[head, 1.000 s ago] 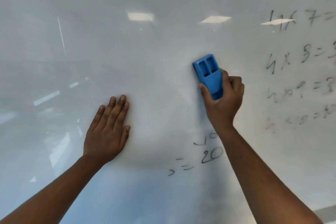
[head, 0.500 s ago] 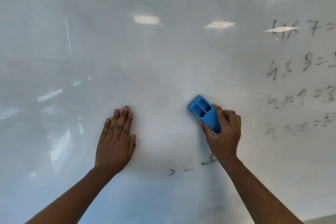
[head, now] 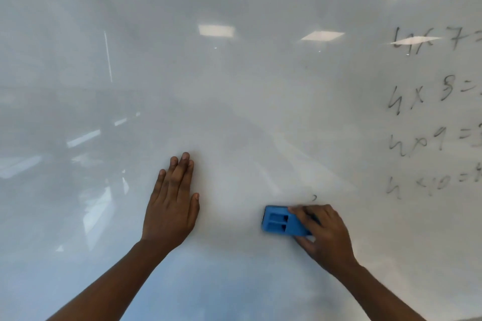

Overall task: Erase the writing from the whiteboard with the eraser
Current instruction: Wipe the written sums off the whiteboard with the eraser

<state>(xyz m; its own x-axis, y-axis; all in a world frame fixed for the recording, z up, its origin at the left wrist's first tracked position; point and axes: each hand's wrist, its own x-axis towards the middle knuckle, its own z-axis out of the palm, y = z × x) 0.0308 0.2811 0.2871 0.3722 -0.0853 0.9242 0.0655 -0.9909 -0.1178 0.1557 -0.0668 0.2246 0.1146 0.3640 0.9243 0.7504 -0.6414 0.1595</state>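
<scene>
Across the glossy whiteboard (head: 234, 112), ceiling lights reflect, and the lower middle is now wiped clean: the "20" and dashes seen a second ago are gone, leaving one tiny mark (head: 315, 197). Faint multiplication lines (head: 427, 96) stay along the right edge. Flat on the board lies the left hand (head: 172, 206), fingers extended, grasping nothing. Lower right, the right hand (head: 324, 234) clasps the blue eraser (head: 279, 221), which has dropped and turned level, pressed against the board
</scene>
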